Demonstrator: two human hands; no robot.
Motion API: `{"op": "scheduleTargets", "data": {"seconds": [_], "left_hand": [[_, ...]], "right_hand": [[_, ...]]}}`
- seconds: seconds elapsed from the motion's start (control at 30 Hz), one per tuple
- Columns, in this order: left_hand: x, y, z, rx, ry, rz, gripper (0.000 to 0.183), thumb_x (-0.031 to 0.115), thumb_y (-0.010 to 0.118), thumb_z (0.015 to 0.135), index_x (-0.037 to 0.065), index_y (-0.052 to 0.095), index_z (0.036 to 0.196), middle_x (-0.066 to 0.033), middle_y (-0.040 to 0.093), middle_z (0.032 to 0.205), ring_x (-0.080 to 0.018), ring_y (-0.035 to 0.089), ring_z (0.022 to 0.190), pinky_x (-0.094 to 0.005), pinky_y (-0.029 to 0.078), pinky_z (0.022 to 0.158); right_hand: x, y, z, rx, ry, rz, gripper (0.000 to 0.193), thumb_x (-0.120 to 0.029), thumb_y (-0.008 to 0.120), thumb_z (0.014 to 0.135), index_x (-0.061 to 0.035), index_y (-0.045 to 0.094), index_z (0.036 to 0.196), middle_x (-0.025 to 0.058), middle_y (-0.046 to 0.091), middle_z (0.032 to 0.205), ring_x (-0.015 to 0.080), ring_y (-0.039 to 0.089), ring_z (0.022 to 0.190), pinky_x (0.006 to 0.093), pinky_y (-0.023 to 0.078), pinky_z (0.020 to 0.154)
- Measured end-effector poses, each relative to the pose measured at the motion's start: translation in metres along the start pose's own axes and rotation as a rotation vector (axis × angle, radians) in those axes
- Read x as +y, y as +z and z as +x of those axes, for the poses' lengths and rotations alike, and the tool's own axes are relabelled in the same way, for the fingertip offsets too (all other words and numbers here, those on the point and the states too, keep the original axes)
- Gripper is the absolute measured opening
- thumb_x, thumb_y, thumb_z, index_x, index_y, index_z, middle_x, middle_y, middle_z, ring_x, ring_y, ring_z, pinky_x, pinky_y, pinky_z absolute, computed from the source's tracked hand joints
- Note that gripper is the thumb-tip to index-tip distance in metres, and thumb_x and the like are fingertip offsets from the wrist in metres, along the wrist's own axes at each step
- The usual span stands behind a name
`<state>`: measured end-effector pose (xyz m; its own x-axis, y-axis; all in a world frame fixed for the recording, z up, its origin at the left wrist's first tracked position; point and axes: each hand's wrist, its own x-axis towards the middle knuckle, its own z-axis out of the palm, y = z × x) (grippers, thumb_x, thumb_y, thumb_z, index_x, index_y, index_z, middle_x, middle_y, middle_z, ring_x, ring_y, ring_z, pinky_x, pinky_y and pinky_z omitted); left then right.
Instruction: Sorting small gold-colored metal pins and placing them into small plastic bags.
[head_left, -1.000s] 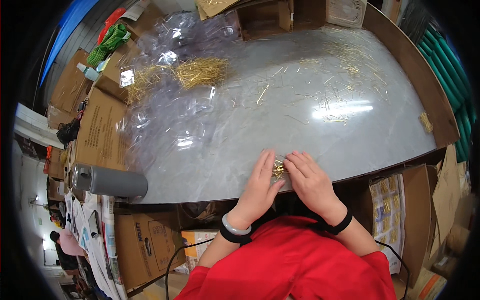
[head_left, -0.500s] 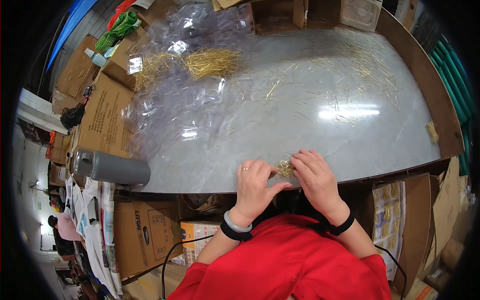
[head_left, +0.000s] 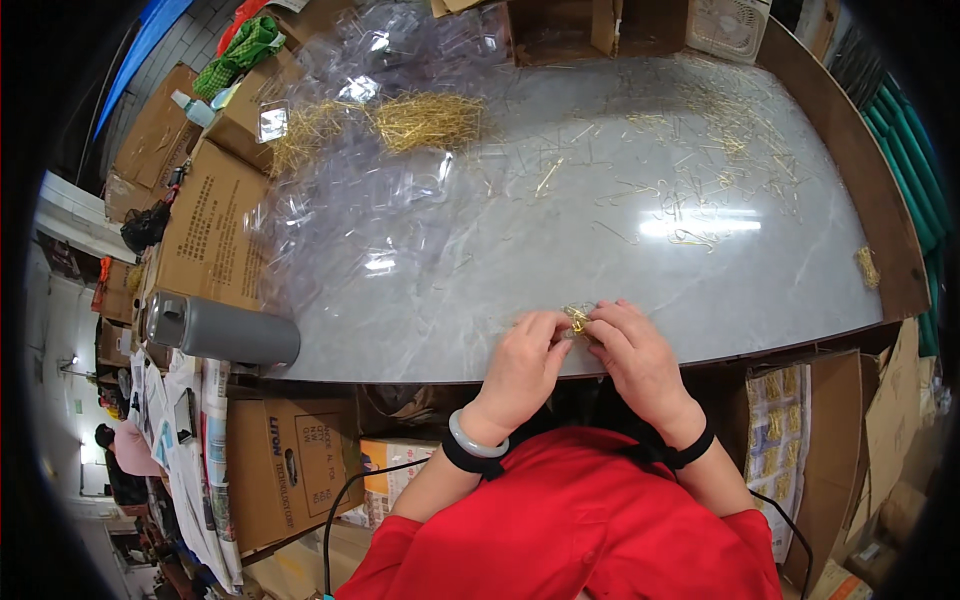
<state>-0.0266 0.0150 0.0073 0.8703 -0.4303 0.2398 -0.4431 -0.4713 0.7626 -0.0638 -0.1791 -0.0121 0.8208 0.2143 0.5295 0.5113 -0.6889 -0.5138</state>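
Note:
Near the front edge of the grey table [head_left: 420,330], a small bundle of gold wire hooks [head_left: 577,318] sits between my two hands. My left hand [head_left: 528,362] pinches the bundle's left side with thumb and fingers. From the other side, my right hand [head_left: 637,362] has its fingers curled against the same hooks. The fingers partly hide the bundle. Loose gold hooks [head_left: 690,228] lie scattered farther off on the right half of the table. A thick pile of straight gold wires [head_left: 428,121] rests at the far left on clear plastic pieces.
Clear plastic packs [head_left: 350,215] cover the table's left side. A grey bottle [head_left: 235,331] lies on its side at the left front corner. Along the right runs a brown raised border [head_left: 850,150], with a tied gold bundle [head_left: 867,267] beside it. Cardboard boxes [head_left: 560,35] and a white fan [head_left: 727,28] stand at the back.
My left hand has moved right and slightly away from me, closing on the gold hook bundle. The right hand stays nearly in place, and the bundle looks gathered tighter.

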Motion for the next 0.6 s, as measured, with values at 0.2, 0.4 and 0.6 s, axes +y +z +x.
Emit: {"op": "scheduleTargets", "data": {"seconds": [0.2,0.4,0.6], "left_hand": [[-0.009,-0.002,-0.007,-0.006,0.160,0.326,0.052,0.008,0.069,0.089,-0.004,0.050,0.136,-0.0258,0.048,0.142,-0.0439,0.047,0.133,-0.0513,0.037,0.112],[-0.001,0.039,-0.018,-0.025,0.229,0.404,0.065,0.002,0.062,0.091,-0.013,0.034,0.148,-0.0322,0.037,0.151,-0.0466,0.036,0.143,-0.0567,0.029,0.118],[-0.003,0.018,0.001,-0.100,0.259,0.300,0.073,0.003,0.066,0.090,-0.002,0.032,0.154,-0.0283,0.030,0.158,-0.0497,0.029,0.146,-0.0550,0.030,0.119]], "right_hand": [[-0.007,0.002,0.002,0.013,0.024,-0.030,0.031,0.001,0.068,0.083,-0.0027,0.065,0.114,0.0139,0.064,0.122,0.0359,0.061,0.117,0.0459,0.050,0.104],[-0.002,0.001,-0.011,-0.007,-0.011,-0.171,0.030,0.000,0.067,0.084,-0.0010,0.066,0.114,0.0139,0.065,0.126,0.0351,0.063,0.118,0.0490,0.051,0.104],[-0.004,-0.008,-0.007,0.004,0.137,0.054,0.039,0.005,0.071,0.083,-0.0017,0.062,0.120,0.0199,0.057,0.137,0.0387,0.060,0.119,0.0448,0.052,0.097]]}}
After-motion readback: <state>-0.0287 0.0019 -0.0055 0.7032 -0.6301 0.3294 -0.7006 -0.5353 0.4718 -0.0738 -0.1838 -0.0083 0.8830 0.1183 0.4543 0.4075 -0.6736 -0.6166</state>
